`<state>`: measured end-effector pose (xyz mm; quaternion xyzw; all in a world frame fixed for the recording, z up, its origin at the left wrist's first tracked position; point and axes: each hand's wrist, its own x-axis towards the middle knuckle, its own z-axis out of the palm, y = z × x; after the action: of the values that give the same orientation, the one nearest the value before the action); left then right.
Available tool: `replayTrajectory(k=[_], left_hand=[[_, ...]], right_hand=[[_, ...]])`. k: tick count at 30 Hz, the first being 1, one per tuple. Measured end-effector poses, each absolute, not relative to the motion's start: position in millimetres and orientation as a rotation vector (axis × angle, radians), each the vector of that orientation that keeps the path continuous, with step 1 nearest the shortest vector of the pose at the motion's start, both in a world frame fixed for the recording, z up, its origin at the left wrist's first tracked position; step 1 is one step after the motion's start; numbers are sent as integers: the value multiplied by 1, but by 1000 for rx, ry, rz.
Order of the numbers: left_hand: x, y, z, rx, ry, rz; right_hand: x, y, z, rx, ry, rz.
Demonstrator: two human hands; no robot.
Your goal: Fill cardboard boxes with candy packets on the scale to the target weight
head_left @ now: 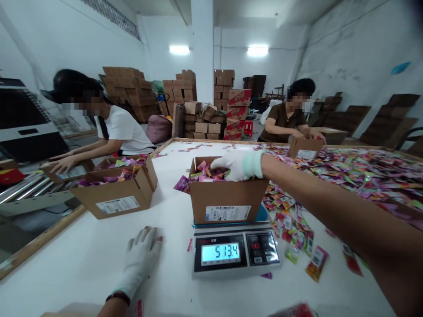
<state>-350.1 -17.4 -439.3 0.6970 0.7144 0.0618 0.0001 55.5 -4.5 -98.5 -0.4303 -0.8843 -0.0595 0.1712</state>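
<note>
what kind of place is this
Probably a packing workshop or small warehouse: stacked cardboard boxes along the back, a digital scale with an open carton on it, and a big spread of small wrapped packets over the table.

At the centre of the frame, the open carton (198, 202) is matt brown cardboard with a smooth, pale paper label (228, 213). Below it, the scale (236, 270) has a smooth, pale plastic-looking housing, a glossy black front panel and a shiny blue platform (262, 214). The left glove (142, 255), lower left, and the right glove (238, 165), upper centre, are matt white knitted cloth. Glossy, crinkled plastic-looking wrappers (346, 176) spread at right. The tabletop (82, 251) looks smooth and white, edged in wood (49, 240); shiny metal rollers (33, 189) lie at far left.
</note>
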Motion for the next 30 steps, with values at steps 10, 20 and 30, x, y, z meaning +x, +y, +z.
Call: replayTrajectory(k=[10,20,30], left_hand=[[-347,-14,-432,2198,2226,224],[-339,-18,-427,2207,2146,220],[-343,-18,-428,2222,2160,200]], right_hand=[[118,-30,-39,-1238,-2112,143],[245,-85,-51,-1564,-2065,-13],[76,-2,-79,-1616,-2568,108]])
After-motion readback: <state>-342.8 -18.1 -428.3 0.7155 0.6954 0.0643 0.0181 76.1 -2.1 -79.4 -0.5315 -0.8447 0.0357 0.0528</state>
